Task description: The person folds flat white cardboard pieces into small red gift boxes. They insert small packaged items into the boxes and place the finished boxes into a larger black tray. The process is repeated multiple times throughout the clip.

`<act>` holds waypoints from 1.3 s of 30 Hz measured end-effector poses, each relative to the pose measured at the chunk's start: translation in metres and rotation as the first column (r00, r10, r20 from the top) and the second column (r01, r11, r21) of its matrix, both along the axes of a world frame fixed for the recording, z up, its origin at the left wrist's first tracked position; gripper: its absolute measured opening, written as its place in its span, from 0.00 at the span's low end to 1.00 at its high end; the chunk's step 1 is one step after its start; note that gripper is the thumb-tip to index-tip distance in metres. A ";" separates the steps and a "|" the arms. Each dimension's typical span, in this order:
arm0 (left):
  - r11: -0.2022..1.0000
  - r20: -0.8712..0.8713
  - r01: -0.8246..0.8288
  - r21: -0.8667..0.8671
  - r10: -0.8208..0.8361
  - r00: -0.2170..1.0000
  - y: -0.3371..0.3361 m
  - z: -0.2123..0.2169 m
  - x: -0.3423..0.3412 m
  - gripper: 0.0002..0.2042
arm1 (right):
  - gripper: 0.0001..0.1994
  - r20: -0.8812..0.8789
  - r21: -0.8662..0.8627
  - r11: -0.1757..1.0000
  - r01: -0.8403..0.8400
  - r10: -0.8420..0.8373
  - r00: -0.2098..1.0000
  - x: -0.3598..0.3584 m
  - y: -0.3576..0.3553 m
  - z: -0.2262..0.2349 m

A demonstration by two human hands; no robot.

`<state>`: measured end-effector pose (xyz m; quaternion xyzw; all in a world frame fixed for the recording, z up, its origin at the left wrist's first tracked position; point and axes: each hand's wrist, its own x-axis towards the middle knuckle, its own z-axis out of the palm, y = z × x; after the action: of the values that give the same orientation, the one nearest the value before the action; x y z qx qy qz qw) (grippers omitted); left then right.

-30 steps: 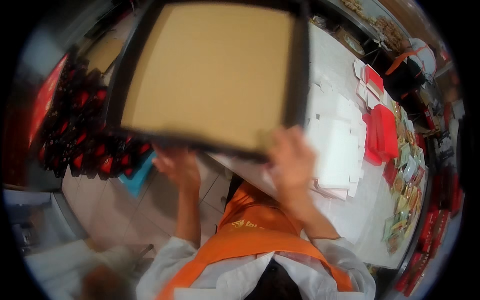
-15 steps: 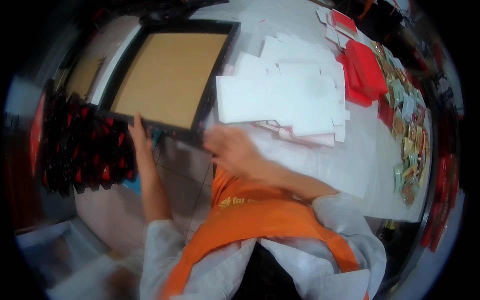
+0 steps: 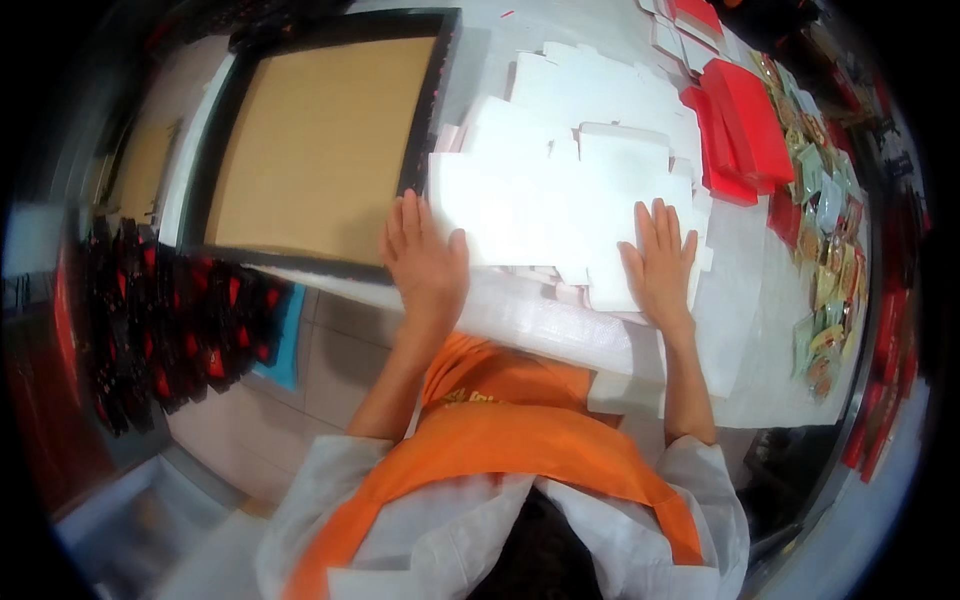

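Observation:
Flat white die-cut box blanks lie in an overlapping pile on the table before me. My right hand is open, its fingers spread on the pile's near right part. My left hand is also open, with fingers stretched out, between the pile's left edge and the near right corner of a large black-rimmed box. Its fingertips are at the black rim; whether they press on it I cannot tell. A flat tan cardboard surface shows inside the rim.
Red boxes lie right of the blanks, and several small clear packets line the table's right side. Below the black-rimmed box on the left is a heap of black and red folded pieces. A grey bin stands at lower left.
My left hand has left the box's near edge and moved right to its corner. My right hand has moved right, from beside that corner onto the white blanks.

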<state>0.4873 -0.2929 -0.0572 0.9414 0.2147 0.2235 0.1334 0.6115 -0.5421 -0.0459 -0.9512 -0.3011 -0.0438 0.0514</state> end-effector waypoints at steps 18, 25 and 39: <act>0.996 -0.046 0.089 0.000 -0.089 0.995 0.025 0.012 0.054 0.05 | 0.26 0.055 0.119 0.989 0.086 -0.093 0.994 -0.004 0.000 -0.005; 0.622 0.201 0.162 -0.766 -0.007 0.980 0.023 0.073 0.046 0.08 | 0.26 -0.026 0.364 0.925 0.107 -0.105 0.994 -0.005 -0.010 -0.007; 0.352 0.117 0.106 -0.930 0.011 0.993 0.032 0.126 0.007 0.29 | 0.19 -0.811 0.564 -0.185 0.805 0.064 0.582 -0.001 -0.053 0.085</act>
<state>0.4947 -0.2607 0.0686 0.6914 0.2693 0.1059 0.6620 0.6106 -0.5954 0.0395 -0.6075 0.1958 0.0474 0.7683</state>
